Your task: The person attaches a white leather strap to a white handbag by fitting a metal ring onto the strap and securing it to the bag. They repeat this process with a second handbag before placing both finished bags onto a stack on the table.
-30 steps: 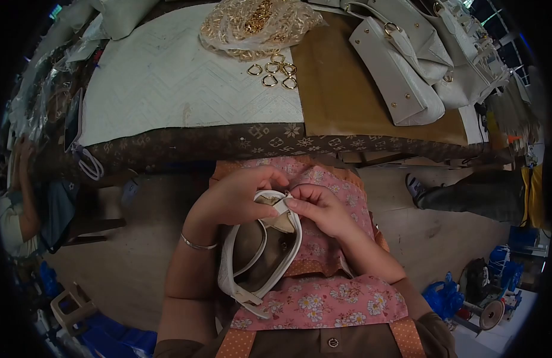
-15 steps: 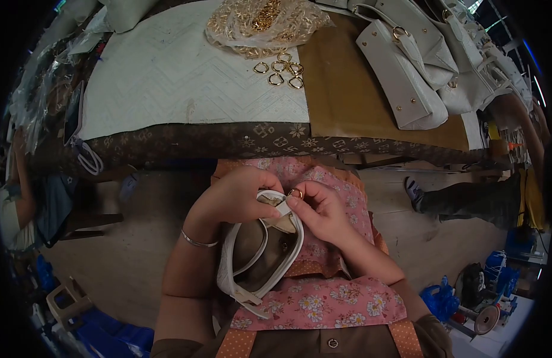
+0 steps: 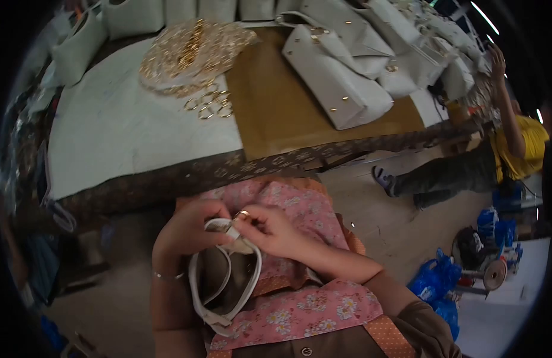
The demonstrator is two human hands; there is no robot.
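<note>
On my lap a white handbag (image 3: 195, 280) lies with its mouth facing up and its brown lining showing. My left hand (image 3: 186, 235) is closed on the bag's upper rim, fingers bent over the white edge. My right hand (image 3: 276, 231) pinches a gold D-ring (image 3: 243, 214) between thumb and fingers, right beside a short white tab (image 3: 233, 232) at the rim. Whether the tab passes through the ring is too small to tell. Both hands almost meet at this spot.
Ahead, the table holds a clear bag of gold rings (image 3: 189, 56), several loose D-rings (image 3: 209, 102) and a brown sheet (image 3: 270, 113). Finished-looking white handbags (image 3: 338, 83) stand right and behind. A person in yellow (image 3: 529, 143) sits at right, near blue plastic bags (image 3: 437, 277).
My view has swung to the right and tilted, so the table and hands appear further left. Both hands keep their hold at the rim. The person in yellow now shows, one arm raised.
</note>
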